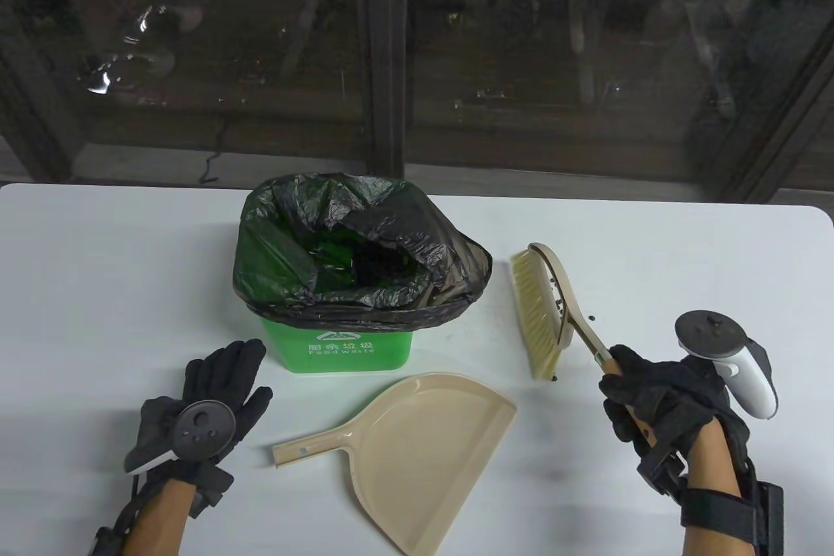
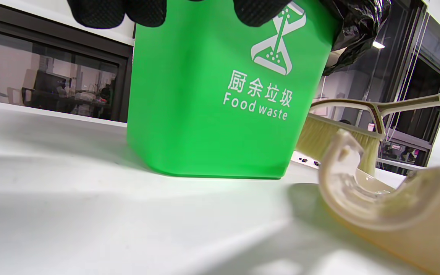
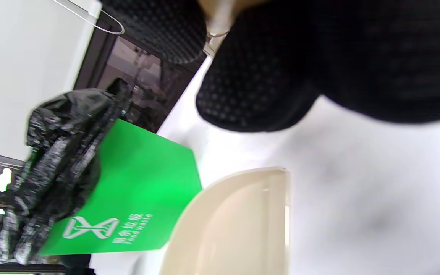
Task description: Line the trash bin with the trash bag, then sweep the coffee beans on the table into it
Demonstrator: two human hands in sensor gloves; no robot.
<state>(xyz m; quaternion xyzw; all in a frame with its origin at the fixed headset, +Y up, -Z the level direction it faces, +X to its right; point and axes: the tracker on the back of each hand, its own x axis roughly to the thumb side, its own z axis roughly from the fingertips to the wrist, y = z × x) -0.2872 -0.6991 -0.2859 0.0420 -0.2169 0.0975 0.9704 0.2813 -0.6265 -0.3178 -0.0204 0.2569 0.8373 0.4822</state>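
Note:
A green food-waste bin (image 1: 339, 347) (image 2: 220, 107) (image 3: 136, 191) stands mid-table, lined with a black trash bag (image 1: 365, 249) (image 3: 59, 152) folded over its rim. My right hand (image 1: 651, 396) grips the handle of a beige brush (image 1: 544, 308) (image 2: 342, 133), whose bristles rest on the table right of the bin. A few dark coffee beans (image 1: 558, 302) (image 2: 308, 160) lie beside the bristles. A beige dustpan (image 1: 417, 452) (image 2: 388, 206) (image 3: 235, 225) lies in front of the bin. My left hand (image 1: 221, 386) rests flat and empty on the table, left of the dustpan handle.
The white table (image 1: 98, 295) ends at a far edge, with a dark glass wall (image 1: 417, 60) behind it. The dustpan handle (image 1: 306, 448) points toward my left hand.

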